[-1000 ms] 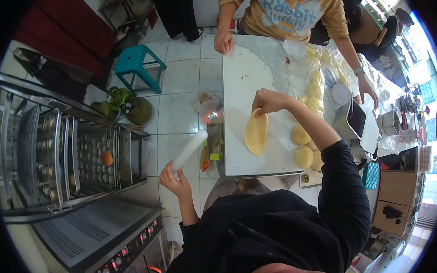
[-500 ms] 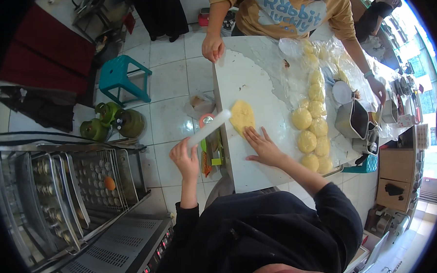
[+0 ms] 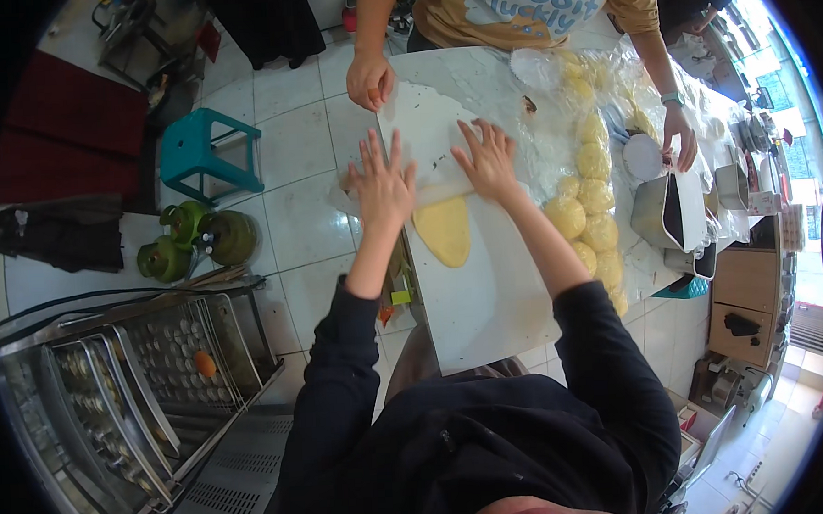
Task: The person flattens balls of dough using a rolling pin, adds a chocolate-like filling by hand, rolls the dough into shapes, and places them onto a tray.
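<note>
A flattened piece of yellow dough [image 3: 444, 234] lies on the white tabletop near its left edge. Across its far end rests a white rolling pin [image 3: 441, 193], partly hidden by my hands. My left hand [image 3: 384, 182] is over the pin's left end, fingers spread and stretched out. Over the other end, my right hand [image 3: 488, 164] also has its fingers extended and apart. Both palms appear to bear on the pin without fingers wrapped round it. Right of my right hand, several round yellow dough balls [image 3: 596, 194] sit in rows, partly under clear plastic.
Opposite me, a person in a tan top has one hand [image 3: 370, 80] at the table's far left corner and another [image 3: 676, 137] near metal tins [image 3: 657, 211]. A teal stool [image 3: 207, 154], green gas cylinders [image 3: 183, 232] and a tray rack [image 3: 159, 369] stand left.
My left hand has brought the rolling pin down across the dough. My right hand has left the dough's near end and moved away from me onto the pin. The dough looks wider and smoother.
</note>
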`<move>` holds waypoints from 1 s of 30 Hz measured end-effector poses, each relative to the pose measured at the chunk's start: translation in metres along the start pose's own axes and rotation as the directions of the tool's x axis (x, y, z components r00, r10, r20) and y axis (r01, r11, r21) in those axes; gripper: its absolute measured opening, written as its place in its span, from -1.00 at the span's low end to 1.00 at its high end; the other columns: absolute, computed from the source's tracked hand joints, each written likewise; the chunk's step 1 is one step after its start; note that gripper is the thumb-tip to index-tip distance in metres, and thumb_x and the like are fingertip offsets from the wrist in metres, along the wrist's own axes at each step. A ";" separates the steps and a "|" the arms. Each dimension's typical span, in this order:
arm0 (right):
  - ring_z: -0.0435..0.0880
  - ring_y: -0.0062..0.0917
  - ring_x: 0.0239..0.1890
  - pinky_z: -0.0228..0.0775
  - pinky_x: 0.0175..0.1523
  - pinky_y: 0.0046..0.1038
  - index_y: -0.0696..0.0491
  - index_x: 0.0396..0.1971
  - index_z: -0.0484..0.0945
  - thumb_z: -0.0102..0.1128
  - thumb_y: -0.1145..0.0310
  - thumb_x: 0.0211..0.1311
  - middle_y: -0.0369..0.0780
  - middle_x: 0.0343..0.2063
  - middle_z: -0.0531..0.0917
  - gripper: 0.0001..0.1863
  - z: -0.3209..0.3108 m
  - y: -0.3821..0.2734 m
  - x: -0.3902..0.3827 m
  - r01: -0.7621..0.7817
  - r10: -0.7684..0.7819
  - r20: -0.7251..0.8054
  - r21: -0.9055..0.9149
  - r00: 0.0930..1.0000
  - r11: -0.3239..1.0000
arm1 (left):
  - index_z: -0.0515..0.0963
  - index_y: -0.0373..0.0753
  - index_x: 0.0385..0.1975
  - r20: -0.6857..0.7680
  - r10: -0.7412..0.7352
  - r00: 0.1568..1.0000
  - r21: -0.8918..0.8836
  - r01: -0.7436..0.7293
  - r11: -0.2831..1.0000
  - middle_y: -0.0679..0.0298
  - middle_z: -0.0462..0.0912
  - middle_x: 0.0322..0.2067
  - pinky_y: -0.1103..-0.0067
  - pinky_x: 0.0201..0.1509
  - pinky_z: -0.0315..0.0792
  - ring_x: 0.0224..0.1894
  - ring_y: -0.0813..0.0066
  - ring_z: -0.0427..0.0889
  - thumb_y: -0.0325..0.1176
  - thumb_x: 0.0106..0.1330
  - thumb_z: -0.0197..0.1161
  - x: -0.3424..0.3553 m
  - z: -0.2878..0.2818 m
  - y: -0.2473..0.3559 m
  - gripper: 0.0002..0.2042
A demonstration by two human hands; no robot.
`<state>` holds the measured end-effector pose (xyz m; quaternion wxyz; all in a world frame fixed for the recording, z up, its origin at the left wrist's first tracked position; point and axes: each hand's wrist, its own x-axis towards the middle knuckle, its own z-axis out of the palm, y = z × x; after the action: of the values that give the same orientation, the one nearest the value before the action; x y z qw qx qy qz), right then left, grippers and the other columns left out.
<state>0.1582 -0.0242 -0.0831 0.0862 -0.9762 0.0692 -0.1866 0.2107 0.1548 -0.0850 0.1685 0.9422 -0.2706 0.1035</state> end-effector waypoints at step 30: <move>-0.03 -0.36 0.25 -0.30 0.25 -0.12 -0.07 0.18 0.02 -0.04 0.16 0.10 -0.26 0.18 0.13 -0.37 -0.077 -0.018 -0.194 0.001 -0.037 0.373 0.094 0.927 0.996 | 0.28 -0.13 0.03 0.182 -0.051 0.982 0.015 0.049 0.999 0.19 0.30 0.01 0.14 0.12 -0.09 0.07 0.24 0.23 0.06 0.12 -0.03 -0.182 -0.019 0.062 -0.47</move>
<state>-0.0478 0.0151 -0.0772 0.1411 -0.9894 0.0333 -0.0009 0.0238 0.1988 -0.1031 0.1405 0.9550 -0.2608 0.0140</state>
